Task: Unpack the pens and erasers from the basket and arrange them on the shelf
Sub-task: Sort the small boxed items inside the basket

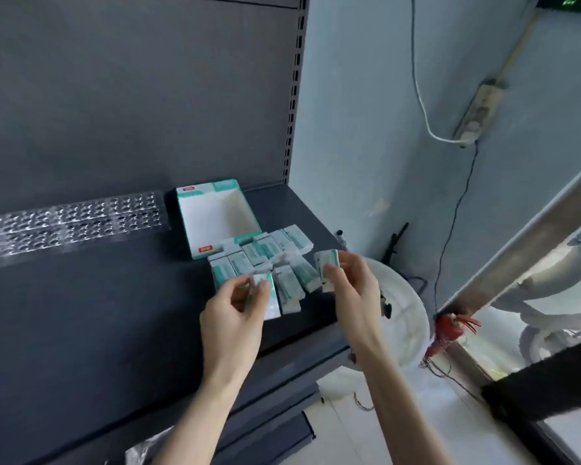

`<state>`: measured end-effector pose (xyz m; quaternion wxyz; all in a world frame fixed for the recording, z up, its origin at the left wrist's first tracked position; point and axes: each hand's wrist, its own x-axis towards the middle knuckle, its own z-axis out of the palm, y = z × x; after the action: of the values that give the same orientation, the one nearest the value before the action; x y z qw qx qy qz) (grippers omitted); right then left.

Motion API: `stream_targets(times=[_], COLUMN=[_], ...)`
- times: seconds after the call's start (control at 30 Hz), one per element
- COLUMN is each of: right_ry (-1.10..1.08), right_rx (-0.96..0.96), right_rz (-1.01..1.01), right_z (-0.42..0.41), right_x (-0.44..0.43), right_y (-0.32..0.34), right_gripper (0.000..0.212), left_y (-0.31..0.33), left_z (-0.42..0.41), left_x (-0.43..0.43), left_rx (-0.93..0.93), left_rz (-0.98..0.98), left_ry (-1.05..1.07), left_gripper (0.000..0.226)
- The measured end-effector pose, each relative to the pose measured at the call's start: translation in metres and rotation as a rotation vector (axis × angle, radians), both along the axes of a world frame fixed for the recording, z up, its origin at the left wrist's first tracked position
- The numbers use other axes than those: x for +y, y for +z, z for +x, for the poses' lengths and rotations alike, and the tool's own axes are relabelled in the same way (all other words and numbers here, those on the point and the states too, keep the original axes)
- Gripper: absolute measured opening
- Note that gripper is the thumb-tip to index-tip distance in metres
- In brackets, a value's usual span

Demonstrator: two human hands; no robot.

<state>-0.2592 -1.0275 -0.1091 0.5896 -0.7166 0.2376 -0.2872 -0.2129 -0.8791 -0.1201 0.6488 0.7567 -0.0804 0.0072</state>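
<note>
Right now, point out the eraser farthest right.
The eraser pinched by the right hand; the rest lie piled on the shelf or in the left hand.

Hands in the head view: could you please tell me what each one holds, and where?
Left hand pinches one boxed eraser near its far end; right hand pinches a second boxed eraser by its near edge.
</note>
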Motion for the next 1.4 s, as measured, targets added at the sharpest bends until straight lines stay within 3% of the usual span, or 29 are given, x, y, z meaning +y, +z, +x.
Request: stream_targets(times=[0.2,0.37,0.6,0.7,0.97,1.4], right_ry=[0.177,0.353,0.4,0.376,0.356,0.355], right_rx=[0.126,0.286,0.309,0.257,0.241,0.208], right_rz=[-0.106,-0.288,-0.47,-0.384,-0.341,-0.222], right_z=[0.02,0.035,0.038,0.039,0.037,0.037], right_x=[-0.043,-0.056,-0.057,-0.059,-0.058,-0.061], right_y=[-0.004,-0.001,-0.007,-0.007,-0.008,-0.006], right_gripper=[0.011,0.016,0.025,0.011,0.018,0.012], left_y=[0.0,0.005,0.012,0.013,0.016,0.007], left_z=[-0.012,-0.006,-0.009,-0.013,-0.016,-0.018], left_x=[-0.025,-0.032,-0.035,-0.035,-0.031,-0.044], left_rx=[0.0,0.013,-0.075,-0.07,0.032,-0.11], left_rz=[0.199,0.381,0.635,0.663,0.674,0.555], left_ry=[0.243,0.279,0.324,0.317,0.258,0.465], left_gripper=[0.017,0.015,0.029,0.032,0.033,0.025])
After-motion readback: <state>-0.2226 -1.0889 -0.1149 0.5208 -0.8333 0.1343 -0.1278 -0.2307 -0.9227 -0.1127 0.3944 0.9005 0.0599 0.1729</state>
